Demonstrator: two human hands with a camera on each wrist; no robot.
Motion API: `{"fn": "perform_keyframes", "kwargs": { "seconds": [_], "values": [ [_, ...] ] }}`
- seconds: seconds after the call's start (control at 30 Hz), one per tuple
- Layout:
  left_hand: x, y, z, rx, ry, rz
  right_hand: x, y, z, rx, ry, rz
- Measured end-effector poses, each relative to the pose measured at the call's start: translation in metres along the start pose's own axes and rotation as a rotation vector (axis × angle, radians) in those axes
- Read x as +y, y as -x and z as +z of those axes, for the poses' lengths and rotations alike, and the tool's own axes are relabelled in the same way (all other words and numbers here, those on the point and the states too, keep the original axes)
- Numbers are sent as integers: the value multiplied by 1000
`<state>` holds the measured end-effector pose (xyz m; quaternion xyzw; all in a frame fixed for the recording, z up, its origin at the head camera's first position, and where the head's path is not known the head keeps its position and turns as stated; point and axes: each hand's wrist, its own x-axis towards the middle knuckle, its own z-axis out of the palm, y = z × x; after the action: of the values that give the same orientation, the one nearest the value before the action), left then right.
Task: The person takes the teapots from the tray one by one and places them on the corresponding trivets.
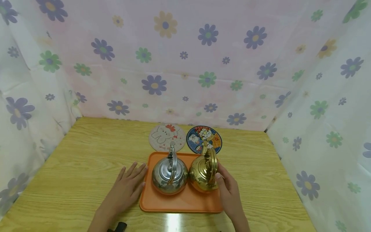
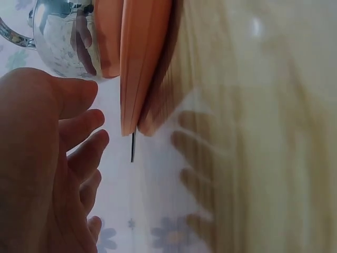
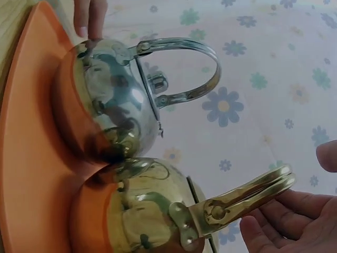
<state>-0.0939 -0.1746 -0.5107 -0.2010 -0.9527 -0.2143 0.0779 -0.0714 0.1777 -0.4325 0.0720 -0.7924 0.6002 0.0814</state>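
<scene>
Two teapot-shaped kettles stand side by side on an orange tray (image 1: 181, 203). The left one is a silver kettle (image 1: 163, 177), the right one a gold kettle (image 1: 198, 175), both with arched handles raised. My left hand (image 1: 127, 188) is beside the tray's left edge, fingers spread and relaxed, holding nothing; the left wrist view shows it near the silver kettle (image 2: 60, 42). At the gold kettle's right, my right hand (image 1: 230, 191) has its fingers by the handle. In the right wrist view, the fingers (image 3: 295, 216) meet the gold handle (image 3: 253, 195), with the thumb apart from it.
Behind the tray lie two round mats, a pale one with a rabbit (image 1: 162, 135) and a dark blue cartoon one (image 1: 191, 137). Flowered cloth (image 1: 185, 64) hangs at the back and both sides of the wood-grain table (image 1: 87, 161). A dark object (image 1: 120, 226) shows near the left wrist.
</scene>
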Motion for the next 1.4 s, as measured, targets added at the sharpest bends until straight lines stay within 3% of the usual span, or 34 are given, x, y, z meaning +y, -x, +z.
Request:
{"fn": "perform_keyframes", "kwargs": {
  "seconds": [0.37, 0.67, 1.1, 1.4],
  "values": [
    [-6, -8, 9, -59, 78, -8, -6, -19, -9, -87, -215, 89],
    [-9, -8, 12, -60, 117, -10, -10, -34, -15, -137, -381, 274],
    [-14, -6, 21, 22, 210, 42, -5, -51, -18, -156, -332, 349],
    [-17, -7, 23, -2, 251, 20, -3, -54, -17, -136, -311, 325]
  ]
}}
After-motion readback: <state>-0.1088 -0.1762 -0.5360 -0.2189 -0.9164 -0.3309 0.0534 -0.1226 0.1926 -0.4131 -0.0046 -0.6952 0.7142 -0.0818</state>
